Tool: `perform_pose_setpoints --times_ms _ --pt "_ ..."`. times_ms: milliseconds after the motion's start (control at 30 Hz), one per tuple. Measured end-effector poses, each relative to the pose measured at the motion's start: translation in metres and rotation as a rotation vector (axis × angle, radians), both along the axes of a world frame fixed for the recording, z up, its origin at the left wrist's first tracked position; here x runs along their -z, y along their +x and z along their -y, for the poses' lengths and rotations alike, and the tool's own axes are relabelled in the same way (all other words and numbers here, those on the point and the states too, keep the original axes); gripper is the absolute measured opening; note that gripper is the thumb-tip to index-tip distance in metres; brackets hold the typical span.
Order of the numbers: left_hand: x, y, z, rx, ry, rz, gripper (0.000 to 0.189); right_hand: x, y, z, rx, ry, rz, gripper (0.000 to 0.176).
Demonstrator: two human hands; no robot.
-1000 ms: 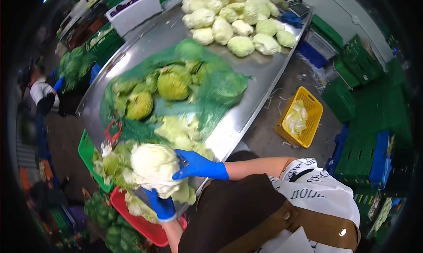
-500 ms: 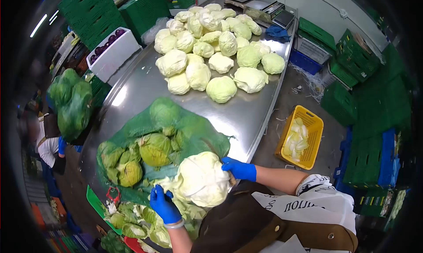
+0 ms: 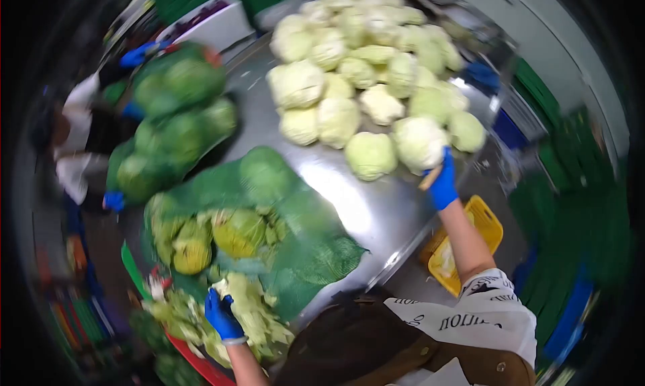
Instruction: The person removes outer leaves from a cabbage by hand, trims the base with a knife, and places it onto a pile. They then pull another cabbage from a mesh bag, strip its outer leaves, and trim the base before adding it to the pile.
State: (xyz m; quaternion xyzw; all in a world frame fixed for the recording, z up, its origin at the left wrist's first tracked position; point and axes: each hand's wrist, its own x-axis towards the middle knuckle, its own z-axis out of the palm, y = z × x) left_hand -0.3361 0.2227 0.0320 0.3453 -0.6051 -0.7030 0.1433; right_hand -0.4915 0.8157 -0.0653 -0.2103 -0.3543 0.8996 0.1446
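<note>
Head view: you stand at a metal table (image 3: pixel 336 191), with your arms spread wide apart.
Right hand: your right hand (image 3: pixel 441 179) touches the near side of a white cabbage (image 3: pixel 419 143) at the pile's near edge; a brown handle (image 3: pixel 430 178), or something like one, shows by the palm. Blur hides how firm the grip is, so you cannot tell.
Left hand: your left hand (image 3: pixel 224 317) is loosely bent around nothing visible, beside the pale leaves (image 3: pixel 245 302); whether it brushes them is unclear.
Pile: the other white cabbages (image 3: pixel 371 155) sit toward the far end, probably to keep them apart from the leafy green ones.
Net: the green net (image 3: pixel 319 251) lies spread under and over the green cabbages (image 3: pixel 237 233), likely to hold them together.
Tub: the red tub (image 3: pixel 195 361) sits below the leaves, perhaps so scraps drop into it.
Co-worker: a person across from you has a full net sack (image 3: pixel 178 127) at the table's edge.
Count, cabbages: two green ones bare in the net, at least one more under mesh; over twenty white, overlapping too much for an exact figure.
Count, containers: one red tub, one yellow crate (image 3: pixel 496 231) behind your right forearm, one white box (image 3: pixel 225 27).
</note>
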Motion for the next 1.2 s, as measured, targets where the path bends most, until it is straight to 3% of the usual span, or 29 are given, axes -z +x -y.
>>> perform_pose_setpoints --times_ms 33,67,100,133,233,267,300,333,400,433,467,533,667,767,833,867,933,967,1000,1067,1133,1200 --pt "0.004 0.019 0.005 -0.064 -0.023 0.046 0.015 0.016 -0.027 -0.029 -0.005 -0.059 -0.114 0.066" --pt "0.016 0.037 0.017 -0.102 -0.063 0.097 0.016 0.012 -0.041 -0.056 -0.06 0.004 -0.042 0.061" --pt "0.021 0.054 0.02 -0.118 -0.085 0.128 0.017 0.042 -0.06 -0.101 -0.206 -0.185 -0.224 0.057" --pt "0.027 0.071 0.025 -0.121 -0.102 0.162 0.018 0.034 -0.079 -0.124 -0.558 -0.192 -0.424 0.055" --pt "0.049 0.121 0.035 -0.146 -0.145 0.24 0.022 -0.027 -0.141 -0.112 0.189 -0.049 0.196 0.058" --pt "0.05 0.134 0.033 -0.139 -0.187 0.287 0.027 -0.033 -0.155 -0.122 0.12 0.122 0.282 0.051" --pt "0.069 0.151 0.033 -0.24 -0.261 0.343 0.033 -0.003 -0.184 -0.155 -0.013 0.353 0.155 0.049" --pt "0.084 0.17 0.033 -0.207 -0.392 0.292 0.039 0.027 -0.212 -0.188 -0.105 0.571 0.007 0.047" --pt "0.054 0.172 0.007 -0.095 -0.957 0.364 0.061 -0.011 -0.228 -0.124 -0.331 0.629 0.052 0.048" --pt "0.061 0.183 0.005 -0.019 -1.224 0.454 0.074 -0.034 -0.217 -0.069 -0.417 0.7 0.044 0.049" --pt "0.057 0.186 -0.003 0.075 -1.126 0.545 0.084 -0.066 -0.2 -0.001 -0.501 0.774 0.03 0.049" --pt "0.058 0.194 -0.014 0.33 -1.243 0.76 0.085 -0.085 -0.152 0.11 -0.692 0.827 -0.11 0.049" --pt "0.078 0.2 0.012 0.374 -1.172 0.922 0.078 -0.114 -0.008 0.303 -1.216 0.885 -0.093 0.03" --pt "0.113 0.225 0.052 0.313 -1.097 0.756 0.072 -0.094 0.088 0.386 -1.553 1.032 -0.227 0.027" --pt "0.116 0.235 0.082 0.279 -1.014 0.688 0.069 -0.07 0.144 0.431 -1.615 1.04 -0.404 0.029" --pt "0.119 0.243 0.099 0.244 -0.934 0.644 0.07 -0.059 0.167 0.448 -1.684 1.095 -0.338 0.035" --pt "0.124 0.262 0.143 0.177 -0.776 0.556 0.072 -0.057 0.205 0.485 -1.622 1.16 -0.462 0.038" --pt "0.123 0.273 0.166 0.138 -0.881 0.519 0.072 -0.05 0.217 0.496 -1.655 1.134 -0.414 0.038" --pt "0.122 0.284 0.191 0.139 -1.0 0.606 0.072 -0.039 0.228 0.505 -1.684 1.108 -0.365 0.039" --pt "0.103 0.302 0.243 0.12 -0.865 0.701 0.07 -0.03 0.245 0.527 -1.716 1.075 -0.346 0.038" --pt "0.123 0.33 0.3 0.139 -1.105 0.865 0.073 -0.028 0.257 0.547 -1.692 1.066 -0.381 0.038" --pt "0.128 0.344 0.348 0.169 -1.116 1.061 0.076 -0.028 0.26 0.567 -1.583 1.128 -0.38 0.038"
